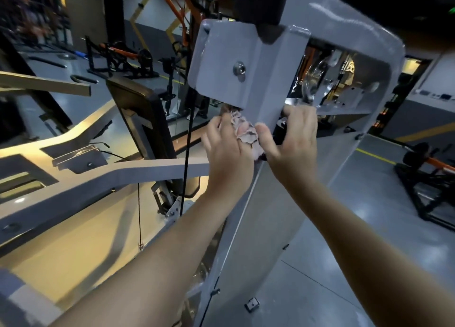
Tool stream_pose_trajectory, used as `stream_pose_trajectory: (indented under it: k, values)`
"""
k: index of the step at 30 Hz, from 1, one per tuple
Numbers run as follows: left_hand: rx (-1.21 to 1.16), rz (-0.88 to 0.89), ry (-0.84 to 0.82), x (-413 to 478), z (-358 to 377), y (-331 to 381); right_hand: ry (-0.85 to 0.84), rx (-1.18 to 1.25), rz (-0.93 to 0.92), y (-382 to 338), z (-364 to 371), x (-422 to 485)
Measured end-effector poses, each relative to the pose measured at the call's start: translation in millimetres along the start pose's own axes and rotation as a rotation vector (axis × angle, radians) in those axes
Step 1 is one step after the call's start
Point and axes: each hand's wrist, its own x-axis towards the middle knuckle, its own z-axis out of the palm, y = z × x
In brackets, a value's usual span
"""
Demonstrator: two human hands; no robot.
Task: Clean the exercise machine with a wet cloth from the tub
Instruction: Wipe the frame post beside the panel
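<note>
Exercise machine, a big grey painted metal frame [270,63], stood right in front of me, with its tall post rising up past my arms. From my head camera, I saw a crumpled pink and white cloth [246,134] pressed against the grey post, just under the flat plate with the shiny round bolt [239,68].

My left hand [227,152] was closed on the cloth, with my fingers wrapped round one side of it. My right hand [293,139] was beside it. Its thumb touched the cloth, and its fingers curled round the far edge of the post. I could not tell how hard that hand squeezed.

A thin black cable [187,134] hung down just left of my left hand. A dark padded seat back [140,120] stood farther left. I saw no tub in this view, so I could not say where it was.

I think I was in the wiping step, rubbing the post high up near the plate. Lots of the frame was not wiped yet, I think. The next move needed me to slide the cloth down the post and keep it flat on the metal. I would have to watch the cable, so the cloth did not catch on it.
</note>
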Motion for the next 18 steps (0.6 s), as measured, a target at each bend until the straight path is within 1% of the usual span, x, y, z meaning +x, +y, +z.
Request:
stream_pose_trajectory:
  k: [2,6,10,13,15,16,18]
  values:
    - [0.005,0.005,0.003,8.7,-1.0,4.1,-0.025,-0.012,0.003,1.2,-7.6,-0.2]
    - [0.011,0.029,-0.024,-0.8,-1.0,-5.0,0.03,-0.064,-0.079,6.2,-15.5,-6.2]
    - [0.044,0.07,-0.056,-7.4,-2.2,-15.8,-0.108,-0.088,-0.051,7.0,-15.2,-9.3]
    - [0.089,0.044,-0.008,4.0,-1.9,-13.0,-0.141,-0.055,0.002,2.7,-15.8,-8.5]
    - [0.019,0.029,-0.008,11.1,0.3,-10.3,-0.178,-0.053,0.008,2.8,-12.4,-13.3]
    - [-0.015,0.047,-0.013,11.6,1.5,-11.3,-0.193,-0.057,0.014,3.7,-9.7,-16.5]
    - [-0.013,0.1,-0.008,5.4,1.6,-17.5,-0.187,-0.056,0.031,6.8,-4.4,-20.7]
